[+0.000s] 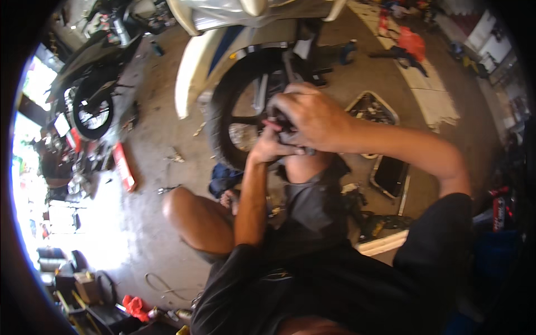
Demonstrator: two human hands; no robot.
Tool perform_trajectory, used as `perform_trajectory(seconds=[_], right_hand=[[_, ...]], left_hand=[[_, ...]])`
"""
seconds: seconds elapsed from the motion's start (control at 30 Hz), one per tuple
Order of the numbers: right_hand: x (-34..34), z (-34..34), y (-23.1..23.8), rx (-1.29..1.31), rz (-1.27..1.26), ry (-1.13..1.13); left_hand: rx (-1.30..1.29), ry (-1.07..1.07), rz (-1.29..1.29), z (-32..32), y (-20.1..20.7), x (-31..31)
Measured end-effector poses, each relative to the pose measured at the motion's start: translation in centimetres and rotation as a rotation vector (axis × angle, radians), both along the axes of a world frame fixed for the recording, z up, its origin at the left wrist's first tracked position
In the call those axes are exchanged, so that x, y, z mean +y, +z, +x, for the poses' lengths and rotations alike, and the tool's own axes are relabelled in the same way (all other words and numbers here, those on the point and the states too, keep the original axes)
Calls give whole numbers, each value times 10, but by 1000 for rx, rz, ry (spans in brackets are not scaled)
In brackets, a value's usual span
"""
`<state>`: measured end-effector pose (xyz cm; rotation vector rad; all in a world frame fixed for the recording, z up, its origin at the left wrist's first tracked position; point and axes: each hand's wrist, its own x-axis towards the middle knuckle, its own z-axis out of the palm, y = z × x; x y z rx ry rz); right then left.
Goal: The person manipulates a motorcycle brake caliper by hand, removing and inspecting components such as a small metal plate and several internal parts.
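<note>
Right beside the motorcycle's wheel, my two hands come together at the hub side. My right hand is closed, its fingers curled over a small dark part that I cannot make out. My left hand reaches in from below, fingers bent around the lower side of the same dark spot. A grey metal bar rises just above my right hand; whether it touches the fingers is unclear. The hub behind the hands is mostly hidden. Over the wheel is the white and blue bodywork.
A tray of small metal parts lies right of the wheel, with a dark rectangular tray nearer. A red box lies on the floor at left. Another motorcycle stands far left. A red bag lies far right.
</note>
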<state>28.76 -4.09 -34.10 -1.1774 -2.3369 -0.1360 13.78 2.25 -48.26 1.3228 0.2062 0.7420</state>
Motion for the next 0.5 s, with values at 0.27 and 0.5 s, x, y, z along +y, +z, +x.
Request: perform_trajectory(seconds=[0.27,0.5], right_hand=[[2,-13,-9,-98,72,-38],[-17,10,6,-184,-11,-136]], left_hand=[[183,-29,-11,-17,24,-2],[171,123,192,8,38,-18]])
